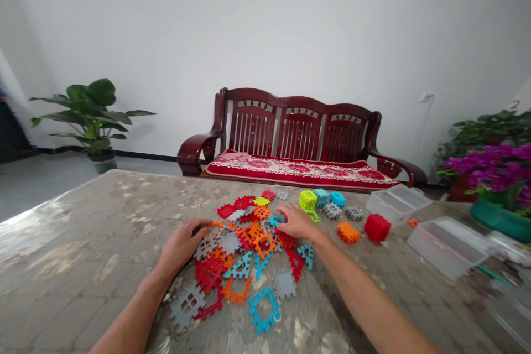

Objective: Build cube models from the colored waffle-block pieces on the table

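A loose heap of plastic interlocking tiles with toothed edges lies in front of me, in red, orange, grey and blue. My left hand (182, 240) rests at the heap's left edge, fingers stretched toward an orange tile and thumb near a grey window tile (206, 245). Over the right side is my right hand (299, 223), its thumb and fingers apart beside a blue tile (276, 220); I cannot tell whether they touch it. Nearer me lie a blue ring-shaped tile (273, 325), a grey square tile (284, 283) and a grey window tile (186, 308).
Sorted stacks stand at the back right: lime green (307, 200), blue (321, 197), grey (332, 211), orange (348, 233) and red (377, 228). Clear plastic boxes (450, 246) and a teal flowerpot (501, 219) are at the right. A wooden bench (298, 127) stands beyond the table (103, 249).
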Available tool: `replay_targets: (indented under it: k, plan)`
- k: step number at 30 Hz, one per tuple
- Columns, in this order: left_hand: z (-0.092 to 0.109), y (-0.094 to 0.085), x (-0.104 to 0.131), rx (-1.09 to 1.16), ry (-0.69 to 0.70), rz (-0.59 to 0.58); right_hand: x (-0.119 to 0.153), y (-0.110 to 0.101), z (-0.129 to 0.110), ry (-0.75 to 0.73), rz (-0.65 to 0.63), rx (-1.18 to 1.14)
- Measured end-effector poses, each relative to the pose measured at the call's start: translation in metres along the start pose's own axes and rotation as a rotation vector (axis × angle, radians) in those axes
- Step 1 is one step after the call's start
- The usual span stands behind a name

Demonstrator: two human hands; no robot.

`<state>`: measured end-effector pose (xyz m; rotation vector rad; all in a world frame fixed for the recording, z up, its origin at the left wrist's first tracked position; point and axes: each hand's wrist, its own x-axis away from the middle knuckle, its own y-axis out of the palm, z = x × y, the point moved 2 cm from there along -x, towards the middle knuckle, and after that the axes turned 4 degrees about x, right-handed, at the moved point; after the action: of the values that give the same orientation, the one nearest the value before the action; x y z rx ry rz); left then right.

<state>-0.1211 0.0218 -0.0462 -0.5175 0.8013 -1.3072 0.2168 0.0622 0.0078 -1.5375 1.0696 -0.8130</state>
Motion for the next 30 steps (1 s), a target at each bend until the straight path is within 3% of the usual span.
replay_targets:
  k: [11, 15, 17, 20, 24, 27, 30]
  plan:
    - [-0.007, 0.002, -0.002, 0.001, 0.0, -0.019, -0.012, -0.002, 0.005, -0.025, -0.085, -0.027]
    - [-0.008, 0.002, -0.003, -0.007, -0.008, -0.017, 0.001, -0.009, 0.0, -0.058, 0.032, -0.058]
    - [-0.008, 0.002, -0.003, -0.007, -0.007, -0.011, 0.01, -0.018, 0.008, -0.077, 0.115, -0.121]
    - [-0.009, 0.002, -0.003, -0.002, 0.002, -0.007, 0.02, -0.039, 0.048, 0.002, 0.237, -0.217]
    - [-0.013, 0.003, -0.004, 0.012, 0.006, 0.009, 0.027, -0.071, 0.13, 0.318, 0.382, -0.228]
    - [-0.016, 0.004, -0.005, 0.023, 0.012, 0.014, 0.027, -0.085, 0.179, 0.503, 0.387, -0.174]
    - [-0.02, 0.004, -0.006, 0.023, 0.005, 0.002, 0.021, -0.085, 0.205, 0.587, 0.346, -0.1]
